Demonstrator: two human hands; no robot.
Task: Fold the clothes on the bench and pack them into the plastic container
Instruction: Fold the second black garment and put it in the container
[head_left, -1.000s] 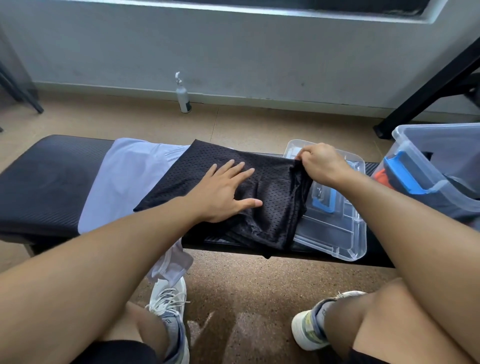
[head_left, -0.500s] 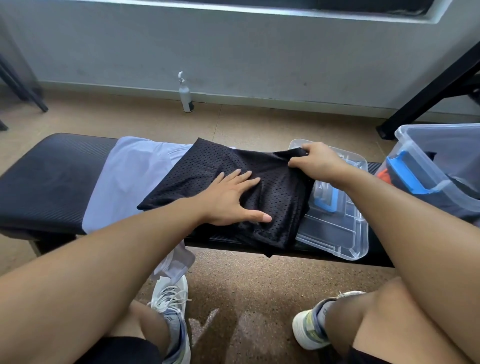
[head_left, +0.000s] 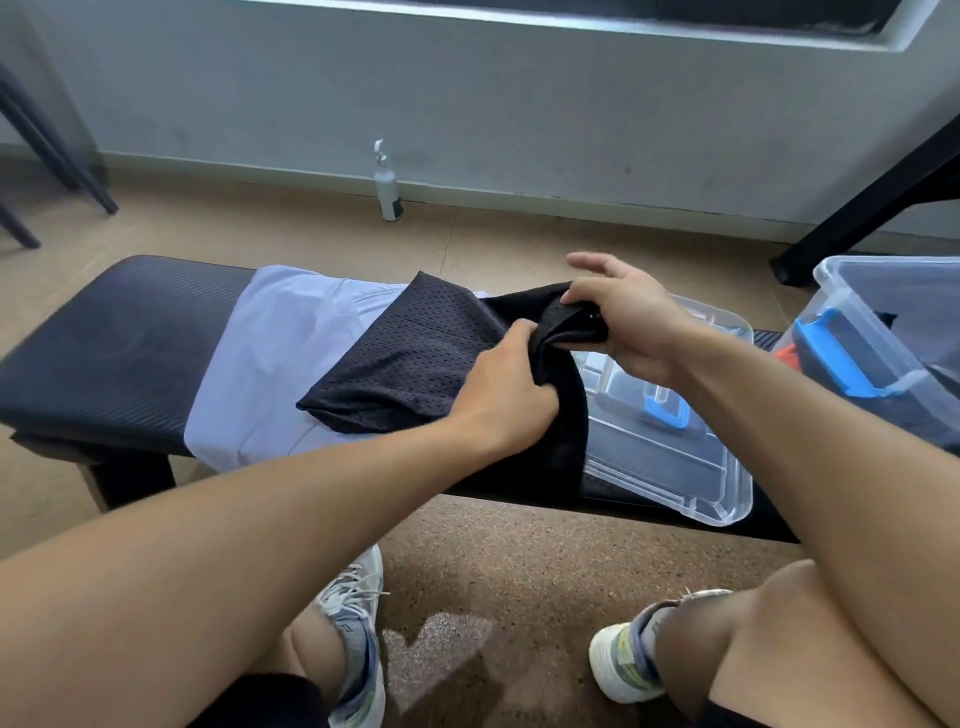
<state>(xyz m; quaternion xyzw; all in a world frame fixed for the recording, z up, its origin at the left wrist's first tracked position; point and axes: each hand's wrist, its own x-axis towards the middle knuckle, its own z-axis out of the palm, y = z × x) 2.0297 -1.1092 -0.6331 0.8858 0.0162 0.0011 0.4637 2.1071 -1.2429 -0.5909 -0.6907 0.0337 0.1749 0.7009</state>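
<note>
A black mesh garment (head_left: 410, 358) lies across the middle of the black padded bench (head_left: 109, 343), on top of a pale lilac garment (head_left: 280, 353). My left hand (head_left: 506, 389) grips the mesh garment's right part, fingers curled into the cloth. My right hand (head_left: 623, 322) pinches a bunched fold of the same garment just above it. The clear plastic container (head_left: 852, 306) with blue handle stands at the bench's right end, with dark clothes inside.
The container's clear lid (head_left: 670, 457) with a blue latch lies on the bench right of the garment, partly under it. A white spray bottle (head_left: 387, 184) stands by the wall. A black table leg (head_left: 872, 192) slants at right. My shoes rest on the floor below.
My left hand has gone from pressing flat on the mesh garment to gripping it. My right hand has lifted and bunched the garment's right edge toward the left hand.
</note>
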